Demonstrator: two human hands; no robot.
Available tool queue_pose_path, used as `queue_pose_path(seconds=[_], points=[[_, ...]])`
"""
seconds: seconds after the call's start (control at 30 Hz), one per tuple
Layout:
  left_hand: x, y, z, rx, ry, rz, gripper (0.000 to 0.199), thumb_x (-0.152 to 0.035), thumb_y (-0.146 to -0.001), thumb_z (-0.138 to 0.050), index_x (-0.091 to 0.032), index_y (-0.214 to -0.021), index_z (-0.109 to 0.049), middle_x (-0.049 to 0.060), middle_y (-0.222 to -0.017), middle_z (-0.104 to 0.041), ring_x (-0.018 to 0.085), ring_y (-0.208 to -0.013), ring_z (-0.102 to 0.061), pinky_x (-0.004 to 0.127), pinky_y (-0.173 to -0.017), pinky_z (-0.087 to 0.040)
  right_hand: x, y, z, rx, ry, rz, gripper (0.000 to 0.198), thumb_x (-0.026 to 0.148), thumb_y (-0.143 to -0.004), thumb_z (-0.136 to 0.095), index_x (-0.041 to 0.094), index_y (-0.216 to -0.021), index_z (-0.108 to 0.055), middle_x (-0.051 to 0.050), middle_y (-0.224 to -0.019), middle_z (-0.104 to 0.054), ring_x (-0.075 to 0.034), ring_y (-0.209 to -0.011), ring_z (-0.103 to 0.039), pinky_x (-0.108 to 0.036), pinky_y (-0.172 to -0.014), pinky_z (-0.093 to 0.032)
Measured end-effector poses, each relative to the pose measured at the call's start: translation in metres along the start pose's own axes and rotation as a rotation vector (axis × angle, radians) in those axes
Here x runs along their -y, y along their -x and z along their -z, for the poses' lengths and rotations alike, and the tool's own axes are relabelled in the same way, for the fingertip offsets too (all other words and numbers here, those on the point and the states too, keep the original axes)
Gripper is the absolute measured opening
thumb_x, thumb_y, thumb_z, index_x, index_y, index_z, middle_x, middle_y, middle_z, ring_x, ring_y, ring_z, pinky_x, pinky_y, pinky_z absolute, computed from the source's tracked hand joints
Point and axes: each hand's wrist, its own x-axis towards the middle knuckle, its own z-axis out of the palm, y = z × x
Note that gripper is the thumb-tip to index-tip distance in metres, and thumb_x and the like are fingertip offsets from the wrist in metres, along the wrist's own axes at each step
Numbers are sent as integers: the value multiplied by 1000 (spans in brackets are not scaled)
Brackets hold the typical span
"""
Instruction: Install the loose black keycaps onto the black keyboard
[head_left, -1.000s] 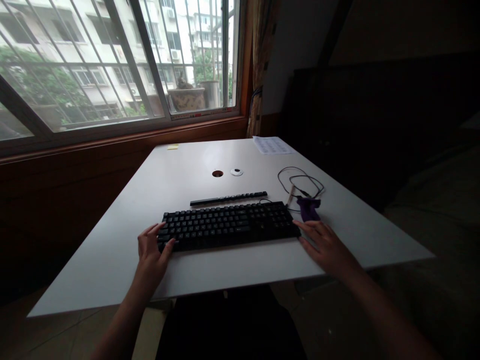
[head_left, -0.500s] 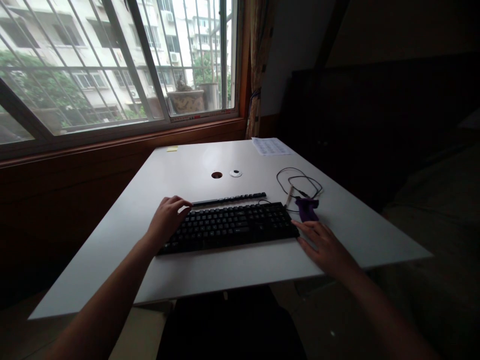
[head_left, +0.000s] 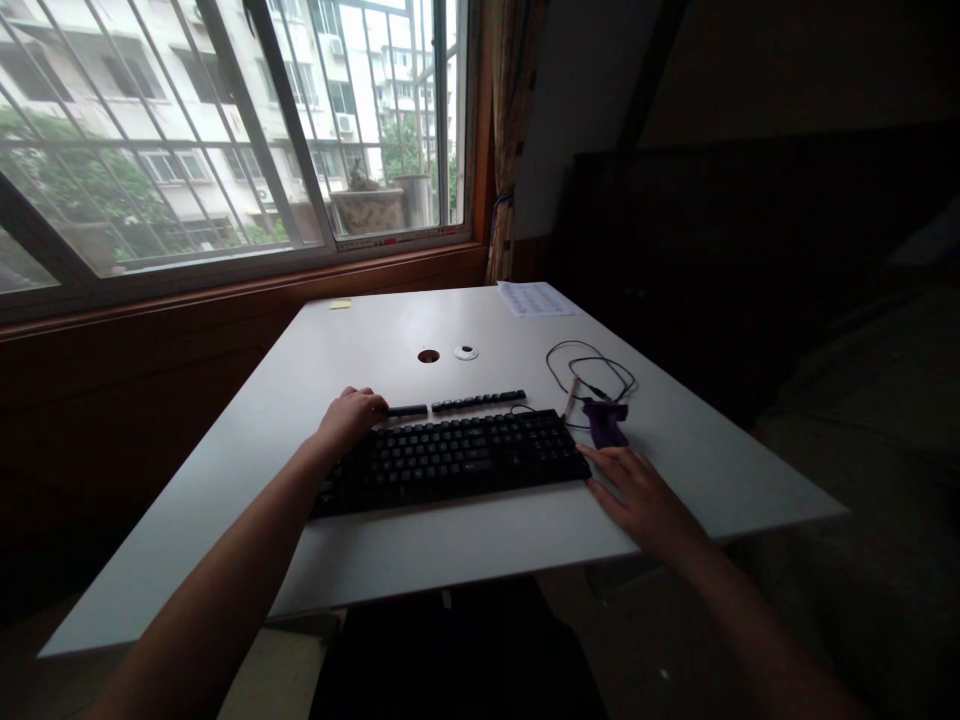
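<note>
A black keyboard [head_left: 450,462] lies on the white table in front of me. Behind it runs a row of loose dark keycaps [head_left: 480,401], with a long space bar keycap [head_left: 407,410] at the row's left end. My left hand [head_left: 354,418] is closed at the left end of that space bar, its fingertips partly hidden, and it covers the keyboard's back left corner. At the other end, my right hand [head_left: 634,492] grips the keyboard's right edge between fingers and thumb. Just beyond the right hand sits a purple tool [head_left: 606,424], perhaps a keycap puller.
A thin black cable [head_left: 592,348] lies coiled behind the purple tool. Farther back are a round hole [head_left: 428,356], its white cover [head_left: 466,353], printed paper [head_left: 534,299] and a yellow sticky note [head_left: 340,304]. The white table [head_left: 360,565] ends just before my lap.
My left hand has shifted slightly right and its fingers have closed in on the space bar. A small gap now separates that key from the rest of the row. My right hand stays on the keyboard.
</note>
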Motion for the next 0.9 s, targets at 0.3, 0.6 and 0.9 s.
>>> queue_pose_path(seconds=[0.3,0.6,0.9], points=[[-4,47,30,-72,268,-73,27,-47,-92,-65,-25,-102,-77,6,-98,-77,23,-90,-71,38,-84,-56,-2,0,-1,-9,-15,1,51,33,-104,-50,27,-154,-49,-13,-124,-64,-31,-112,-62,-53,-100,-54],[-41,128,28,-105,379,-119,15,-36,-93,-67,-27,-98,-78,7,-106,-71,21,-93,-70,34,-82,-59,-3,0,-1,3,1,10,52,34,-105,-49,27,-157,-45,-14,-124,-64,-33,-113,-61,-57,-102,-53],[-45,145,4,-170,218,-175,14,-31,-96,-68,-27,-106,-77,7,-102,-71,23,-95,-67,39,-86,-58,-4,-1,-1,0,51,51,51,32,-106,-48,23,-156,-45,-15,-123,-66,-31,-113,-62,-53,-101,-52]])
